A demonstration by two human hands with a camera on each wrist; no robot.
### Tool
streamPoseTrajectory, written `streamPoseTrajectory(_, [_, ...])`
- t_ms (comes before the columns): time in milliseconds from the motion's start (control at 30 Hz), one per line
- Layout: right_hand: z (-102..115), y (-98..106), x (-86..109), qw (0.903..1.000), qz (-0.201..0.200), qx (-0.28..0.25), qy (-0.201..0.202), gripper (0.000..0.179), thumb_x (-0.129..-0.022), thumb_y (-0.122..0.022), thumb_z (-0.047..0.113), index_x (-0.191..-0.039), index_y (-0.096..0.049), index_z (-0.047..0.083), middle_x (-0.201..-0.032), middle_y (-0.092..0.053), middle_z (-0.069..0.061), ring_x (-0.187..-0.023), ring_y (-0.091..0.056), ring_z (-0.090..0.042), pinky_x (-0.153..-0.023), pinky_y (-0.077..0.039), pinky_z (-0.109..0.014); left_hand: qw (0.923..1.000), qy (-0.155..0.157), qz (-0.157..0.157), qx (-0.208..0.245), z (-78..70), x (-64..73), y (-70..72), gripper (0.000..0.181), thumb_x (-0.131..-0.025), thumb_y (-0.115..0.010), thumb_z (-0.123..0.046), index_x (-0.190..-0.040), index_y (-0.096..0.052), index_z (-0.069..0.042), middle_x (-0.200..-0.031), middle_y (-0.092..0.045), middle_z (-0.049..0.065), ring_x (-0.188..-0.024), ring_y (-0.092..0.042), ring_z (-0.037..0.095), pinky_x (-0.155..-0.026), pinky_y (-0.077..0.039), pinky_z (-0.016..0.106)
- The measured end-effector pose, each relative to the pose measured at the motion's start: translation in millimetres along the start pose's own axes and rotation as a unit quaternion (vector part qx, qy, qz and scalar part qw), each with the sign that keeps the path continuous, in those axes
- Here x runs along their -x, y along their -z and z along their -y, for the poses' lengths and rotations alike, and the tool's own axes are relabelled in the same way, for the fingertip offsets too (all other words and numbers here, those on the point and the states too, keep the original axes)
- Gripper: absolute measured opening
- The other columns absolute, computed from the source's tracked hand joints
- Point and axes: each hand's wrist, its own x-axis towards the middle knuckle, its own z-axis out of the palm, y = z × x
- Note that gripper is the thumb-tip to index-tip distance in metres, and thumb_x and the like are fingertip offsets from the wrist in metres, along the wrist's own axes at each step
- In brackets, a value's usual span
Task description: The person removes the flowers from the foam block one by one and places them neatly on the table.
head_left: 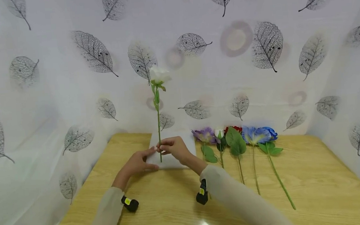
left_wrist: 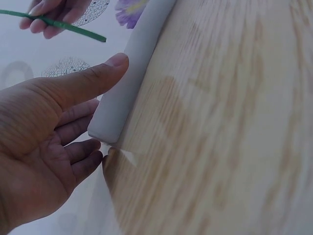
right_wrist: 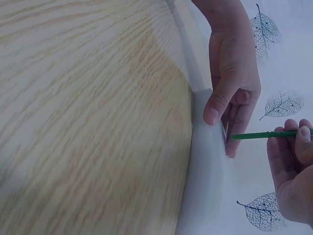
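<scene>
My right hand (head_left: pixel 177 148) pinches the thin green stem of a white artificial flower (head_left: pixel 159 74) near its lower end. The flower stands upright, its bloom high up, and the cut stem end hangs over a white slab (head_left: pixel 174 163) on the table. In the right wrist view the stem (right_wrist: pixel 259 135) runs from my right fingers toward my left hand. My left hand (head_left: pixel 138 161) rests at the slab's left edge, the thumb (left_wrist: pixel 95 81) extended along its front side and the fingers on the left side, partly hidden by the slab.
Right of the slab, several artificial flowers lie side by side on the wooden table (head_left: pixel 161 210): a purple one (head_left: pixel 204 135), a white one (head_left: pixel 219 133), a red one (head_left: pixel 235 129) and blue ones (head_left: pixel 255 135). A leaf-patterned curtain (head_left: pixel 196 77) surrounds the table's back and sides.
</scene>
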Motion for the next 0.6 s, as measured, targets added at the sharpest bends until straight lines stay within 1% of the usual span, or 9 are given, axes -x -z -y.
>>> streamPoseTrajectory(100, [2,9,3.2,0.9999,0.006,0.008,0.001,0.021,-0.097,-0.062,-0.005,-0.113,-0.07,-0.016,-0.108,-0.073,-0.031,-0.089,-0.076,-0.015,-0.086,-0.064,-0.04,1.0,0.001,0.003,-0.001,-0.9,-1.4,0.5,0.083,-0.08,-0.088,-0.033,-0.148,-0.051,-0.002,-0.157,-0.044,0.016,-0.147,-0.04,0.039,-0.12,-0.035,0.055])
streamPoseTrajectory(200, [2,21,8.8,0.9998,0.012,0.015,0.004,0.022,-0.097,-0.062,-0.005,-0.114,-0.069,-0.017,-0.105,-0.075,-0.027,-0.087,-0.076,-0.012,-0.085,-0.064,-0.04,0.9999,0.0,0.01,-0.004,-1.1,-2.4,-0.6,0.083,-0.08,-0.088,-0.035,-0.148,-0.052,-0.003,-0.158,-0.043,0.014,-0.148,-0.038,0.038,-0.121,-0.033,0.055])
streamPoseTrajectory(300, [2,32,14.3,0.9997,0.016,0.018,0.012,0.023,-0.097,-0.062,-0.005,-0.115,-0.067,-0.019,-0.102,-0.076,-0.024,-0.086,-0.076,-0.011,-0.084,-0.064,-0.04,0.9999,0.006,0.009,-0.004,-2.2,-3.6,-0.5,0.082,-0.08,-0.088,-0.035,-0.147,-0.053,-0.003,-0.158,-0.043,0.012,-0.149,-0.037,0.037,-0.123,-0.03,0.054])
streamPoseTrajectory(400, [3,42,20.6,0.9996,0.015,0.02,0.01,0.024,-0.097,-0.063,-0.005,-0.116,-0.066,-0.02,-0.101,-0.077,-0.023,-0.084,-0.075,-0.009,-0.084,-0.064,-0.039,0.9999,0.013,0.005,-0.009,-2.8,-4.0,0.7,0.082,-0.079,-0.088,-0.035,-0.147,-0.053,-0.004,-0.159,-0.041,0.011,-0.15,-0.035,0.038,-0.124,-0.027,0.054])
streamPoseTrajectory(467, [4,48,25.4,0.9996,0.011,0.025,0.009,0.025,-0.096,-0.063,-0.005,-0.116,-0.065,-0.02,-0.101,-0.077,-0.024,-0.084,-0.075,-0.009,-0.084,-0.064,-0.04,0.9998,0.015,0.005,-0.012,-2.5,-3.7,1.2,0.082,-0.08,-0.088,-0.034,-0.147,-0.053,-0.004,-0.16,-0.041,0.011,-0.15,-0.034,0.039,-0.124,-0.026,0.055])
streamPoseTrajectory(600, [5,59,35.7,0.9985,0.01,0.053,0.009,0.026,-0.096,-0.065,-0.002,-0.117,-0.066,-0.02,-0.104,-0.075,-0.026,-0.088,-0.076,-0.013,-0.083,-0.064,-0.04,0.9996,0.02,0.01,-0.014,-0.1,-2.3,0.5,0.082,-0.08,-0.088,-0.034,-0.148,-0.052,-0.005,-0.161,-0.04,0.01,-0.151,-0.033,0.038,-0.125,-0.025,0.055])
